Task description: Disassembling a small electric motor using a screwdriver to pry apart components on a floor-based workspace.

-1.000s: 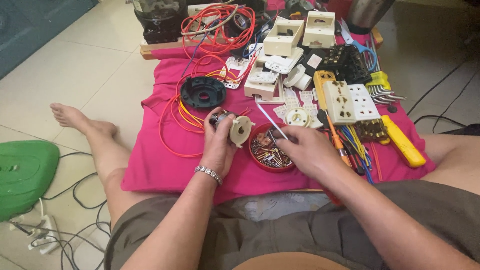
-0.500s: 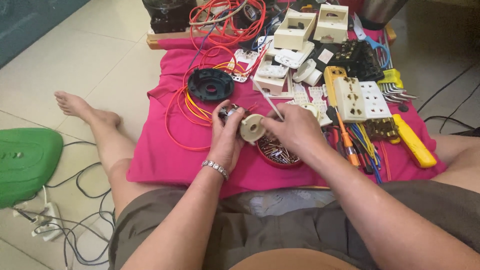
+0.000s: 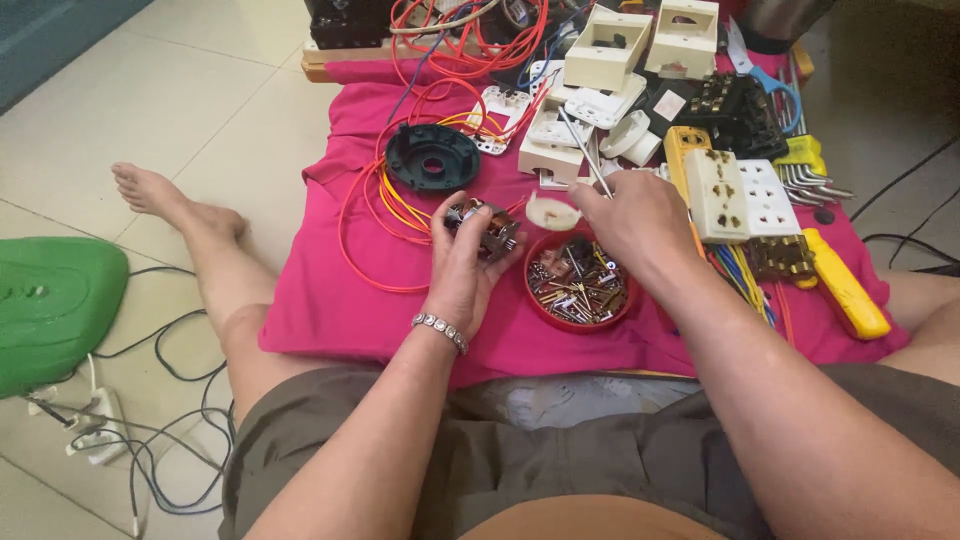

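- Two hands meet over the pink cloth [image 3: 330,310]. The left hand [image 3: 465,270] has its fingers curled closed around a small motor core [image 3: 482,228] with copper windings, held just above the cloth, beside the red dish [image 3: 580,283].
- Handling, as a judgement: the motor core looks dense and rigid, heavy for its bulk; its fine windings and wire leads seem fragile, so the metal body is the safer place to grip.
- Right hand [image 3: 640,215] — fingers pinched shut on a thin metal rod [image 3: 582,150], probably a screwdriver shaft, that slants up and away. It hovers over the far rim of the red dish.
- Cream round cap [image 3: 553,212]: lies between the two hands, at the rod's lower end; whether the fingers touch it cannot be told.
- Red dish: full of small screws and metal bits, resting on the cloth directly under the right hand.
- Black round housing [image 3: 432,158]: beyond the dish, to its left, ringed by orange wire [image 3: 375,215].
- White socket plate [image 3: 742,195] — right of the dish; a yellow-handled tool [image 3: 850,290] lies farther right.
- Green plastic object [image 3: 50,305]: on the tiled floor, well apart to the left.
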